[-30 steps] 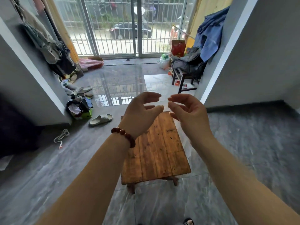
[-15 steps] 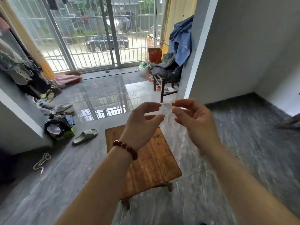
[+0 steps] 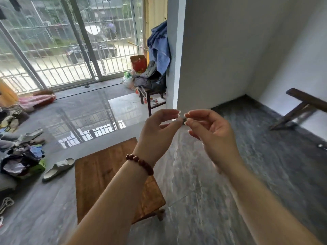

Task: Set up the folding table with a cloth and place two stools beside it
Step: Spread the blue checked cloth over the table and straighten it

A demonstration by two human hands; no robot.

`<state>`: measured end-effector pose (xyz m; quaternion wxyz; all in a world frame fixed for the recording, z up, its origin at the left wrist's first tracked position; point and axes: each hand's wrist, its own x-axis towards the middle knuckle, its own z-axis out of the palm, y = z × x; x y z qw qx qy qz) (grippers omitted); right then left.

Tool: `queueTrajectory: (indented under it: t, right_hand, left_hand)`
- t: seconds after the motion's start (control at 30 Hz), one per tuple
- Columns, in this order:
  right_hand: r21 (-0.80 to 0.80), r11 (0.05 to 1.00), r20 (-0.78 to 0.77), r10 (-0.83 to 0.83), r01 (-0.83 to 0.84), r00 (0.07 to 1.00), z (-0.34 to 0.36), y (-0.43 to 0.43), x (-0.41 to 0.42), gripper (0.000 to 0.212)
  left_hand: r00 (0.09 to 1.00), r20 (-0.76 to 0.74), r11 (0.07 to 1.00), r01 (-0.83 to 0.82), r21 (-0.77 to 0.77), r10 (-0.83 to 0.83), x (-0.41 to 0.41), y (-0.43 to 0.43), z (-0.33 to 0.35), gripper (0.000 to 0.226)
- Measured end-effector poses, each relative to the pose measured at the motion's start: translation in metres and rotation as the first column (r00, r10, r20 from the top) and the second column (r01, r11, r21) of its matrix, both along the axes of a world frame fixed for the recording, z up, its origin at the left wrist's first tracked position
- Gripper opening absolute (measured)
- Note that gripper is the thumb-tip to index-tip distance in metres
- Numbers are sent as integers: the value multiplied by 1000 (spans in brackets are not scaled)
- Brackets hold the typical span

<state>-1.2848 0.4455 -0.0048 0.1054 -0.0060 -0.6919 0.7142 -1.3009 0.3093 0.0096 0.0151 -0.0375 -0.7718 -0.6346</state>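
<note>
**Left grip [image 3: 155, 133] and right grip [image 3: 212, 131] pinch a tiny dark bit [image 3: 184, 119]**

Their fingertips meet in mid-air. Below the left forearm the wooden desk [image 3: 99, 174] stands on the floor. A dark stool [image 3: 304, 105] sits by the far right wall.

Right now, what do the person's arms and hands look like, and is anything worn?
Both forearms are bare, with no sleeves, gloves or watch in view. The left hand has a bracelet of round reddish-brown beads at its wrist. The right hand and its wrist wear nothing. No rings show.
</note>
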Motion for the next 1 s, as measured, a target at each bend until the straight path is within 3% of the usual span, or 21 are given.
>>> queueTrajectory:
  t: [0.17,0.37,0.7,1.0]
  right_hand:
    - [2,999,-8,-46,46,999,-1,76,-24,16]
    - [20,994,10,-106,106,994,-8,139,-46,11]
    - [-4,997,30,-78,79,996,-19,165,-117,12]
    - [9,1000,-38,-25,25,999,-9,184,-251,10]
  left_hand:
    - [1000,-12,997,23,79,-23,-30,80,0,16]
    - [999,-4,997,37,69,-37,-57,135,-10,17]
    - [999,27,998,28,56,-29,-121,159,-18,21]
    - [997,-46,996,58,73,-55,-250,179,-17,22]
